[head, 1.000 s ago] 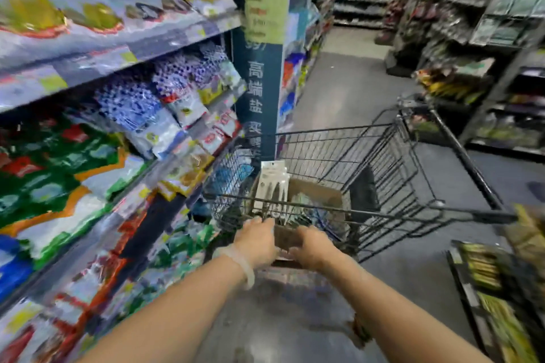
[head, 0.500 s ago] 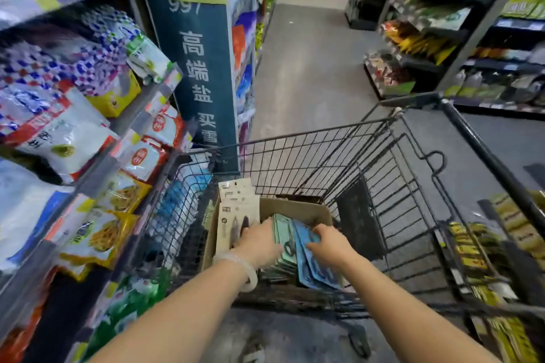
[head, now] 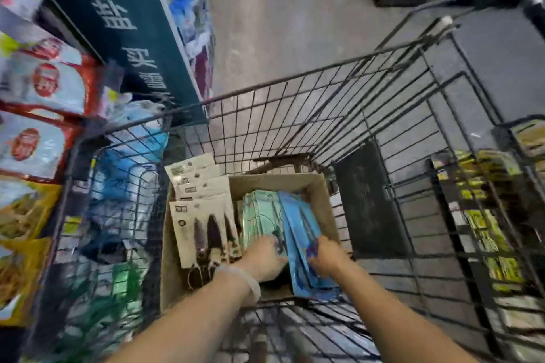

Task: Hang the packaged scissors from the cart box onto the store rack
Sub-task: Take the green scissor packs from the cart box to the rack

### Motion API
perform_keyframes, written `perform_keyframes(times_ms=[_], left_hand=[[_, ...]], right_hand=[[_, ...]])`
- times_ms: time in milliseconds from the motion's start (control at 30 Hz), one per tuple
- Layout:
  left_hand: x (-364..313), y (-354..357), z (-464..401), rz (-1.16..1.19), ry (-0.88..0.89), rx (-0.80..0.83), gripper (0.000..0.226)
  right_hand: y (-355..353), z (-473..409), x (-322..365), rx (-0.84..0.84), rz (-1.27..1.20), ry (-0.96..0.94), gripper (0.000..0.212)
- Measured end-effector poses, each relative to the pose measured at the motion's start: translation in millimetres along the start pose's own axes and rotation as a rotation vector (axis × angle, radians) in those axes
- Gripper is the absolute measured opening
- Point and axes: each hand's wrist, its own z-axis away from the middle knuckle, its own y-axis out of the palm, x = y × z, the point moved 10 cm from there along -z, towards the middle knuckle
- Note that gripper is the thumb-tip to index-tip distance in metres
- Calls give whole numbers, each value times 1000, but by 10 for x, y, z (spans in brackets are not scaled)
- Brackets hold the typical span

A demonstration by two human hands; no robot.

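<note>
Fingers of both hands now reach deeper among the blue scissor packs (head: 300,233) in the cardboard box (head: 320,194); their grip cannot be told.

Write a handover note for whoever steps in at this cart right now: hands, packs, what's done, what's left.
Left hand: down in the cardboard box, on the green packs; grip not clear.
Right hand: on the blue packs, fingers seemingly curled on their near edge.
White carded scissors stand at the box's left side. The box sits in the wire cart, beside the shelves.
Done: nothing hung as far as this view shows; all packs are in the box.
Left: lift a pack out, find the rack, which is not identifiable here, and hang it.
</note>
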Motion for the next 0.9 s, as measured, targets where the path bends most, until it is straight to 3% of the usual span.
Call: perform_keyframes(times_ms=[100,233,333,467,567,700,767,833,900], left_hand=[[21,161,-247,27,-55,20,35],[0,286,-523,213,-104,-16,31],[68,333,-689,408,-219,-78,36],[178,372,-793,462,-317,-91,40],[261,392,-801,458,-347,-68,47],[301,394,-604,678,-296,-30,33],[308,327,-444,861,-274,-72,24],[320,227,-318,970,-250,-112,22],[393,71,-200,976,-247,-187,19]], right_hand=[[22,-175,-50,-49,-57,-1,41],[162,-369,-90,14,-201,-21,44],[175,-454,-116,19,-316,-35,35],[181,-486,-130,9,-469,-51,27],[160,-481,-116,4,-512,-78,35],[-5,-450,-110,-58,-548,-62,65],[18,-433,-60,16,-679,-38,63],[-58,-432,-87,-24,-756,-3,55],[-149,-454,-180,-87,-647,38,51]])
